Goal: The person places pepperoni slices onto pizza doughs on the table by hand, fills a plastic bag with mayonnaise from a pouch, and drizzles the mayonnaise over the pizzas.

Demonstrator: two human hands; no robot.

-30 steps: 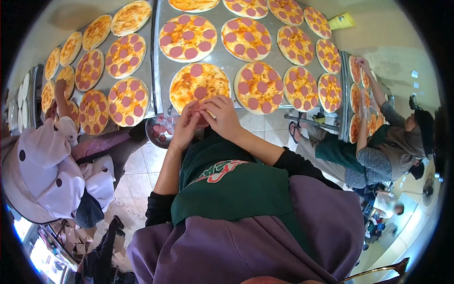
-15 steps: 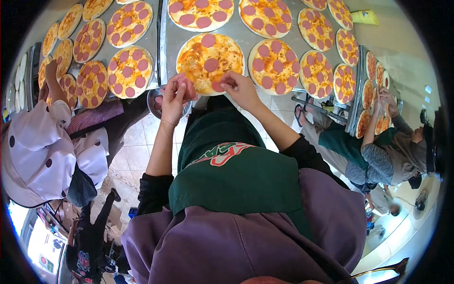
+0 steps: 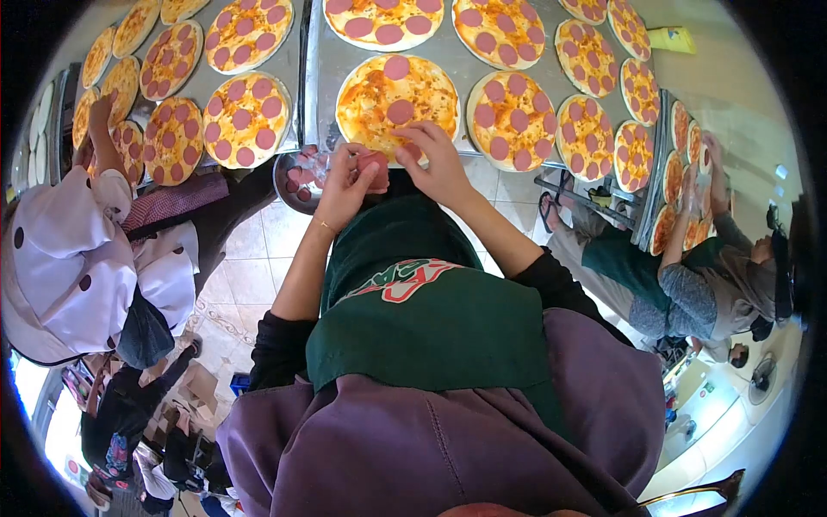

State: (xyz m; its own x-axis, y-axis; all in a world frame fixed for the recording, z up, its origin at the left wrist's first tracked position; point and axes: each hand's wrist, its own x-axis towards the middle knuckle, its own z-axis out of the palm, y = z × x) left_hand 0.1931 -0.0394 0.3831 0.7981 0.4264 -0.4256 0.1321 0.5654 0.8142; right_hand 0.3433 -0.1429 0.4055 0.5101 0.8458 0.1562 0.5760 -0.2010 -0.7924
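Note:
My left hand [image 3: 346, 191] is closed around a small stack of round pink sausage slices [image 3: 372, 171], just off the table's front edge. My right hand [image 3: 438, 171] is over the front edge of the nearest pizza [image 3: 362, 102], fingers apart and curved. Beneath its fingers lies a sausage slice [image 3: 412, 153], partly hidden. That pizza also carries a slice at its top and another at its middle, on orange sauce and cheese. Left of my left hand, a metal bowl [image 3: 281, 184] holds more slices, with what looks like clear plastic in it.
Several pizzas topped with slices, such as one on the right [image 3: 512, 121] and one on the left [image 3: 247, 121], cover the metal table [image 3: 324, 60]. A person in white [image 3: 69, 250] stands at my left. Another person [image 3: 689, 284] works at a rack on the right.
The right fingers have spread from their pinch on the slice at the pizza's front. My left hand has shifted right and slightly down with the stack, and the bowl shows more.

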